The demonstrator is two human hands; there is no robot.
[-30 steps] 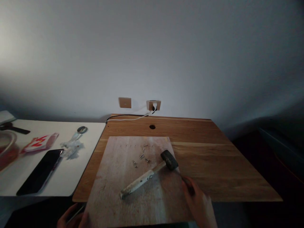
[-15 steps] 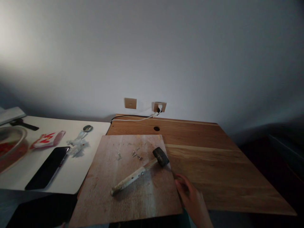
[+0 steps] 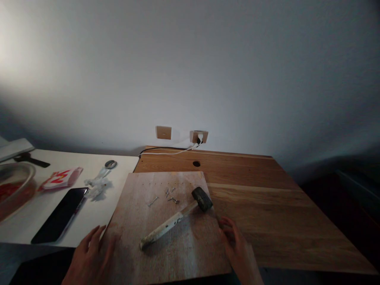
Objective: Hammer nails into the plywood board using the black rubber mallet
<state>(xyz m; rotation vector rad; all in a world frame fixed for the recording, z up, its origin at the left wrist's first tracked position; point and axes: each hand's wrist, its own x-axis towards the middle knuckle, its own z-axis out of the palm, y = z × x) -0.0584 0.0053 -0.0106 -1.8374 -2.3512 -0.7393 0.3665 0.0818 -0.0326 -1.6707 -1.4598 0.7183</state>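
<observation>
A wooden board [image 3: 130, 221] lies over the front of the brown table, with a hammer [image 3: 166, 227] resting diagonally across it. The hammer's dark head is at the upper right and its worn white handle points to the lower left. Above the handle, several small screws [image 3: 153, 201] lie loose, below a row of small holes. My left hand [image 3: 89, 257] is at the board's left edge, fingers apart, its thumb over the board and slightly blurred. On the opposite side, my right hand [image 3: 237, 247] has its fingers bent around the board's right edge.
On the white table [image 3: 103, 213] to the left are a black phone [image 3: 59, 215], a red-and-white packet [image 3: 62, 178], crumpled plastic [image 3: 99, 188], a roll of tape [image 3: 111, 164] and a bowl [image 3: 28, 174]. Behind, cables run to a wall socket [image 3: 199, 137].
My left hand has come up from the bottom edge to the board's left side. The screws have shifted and spread slightly on the board. My right hand stays at the right edge.
</observation>
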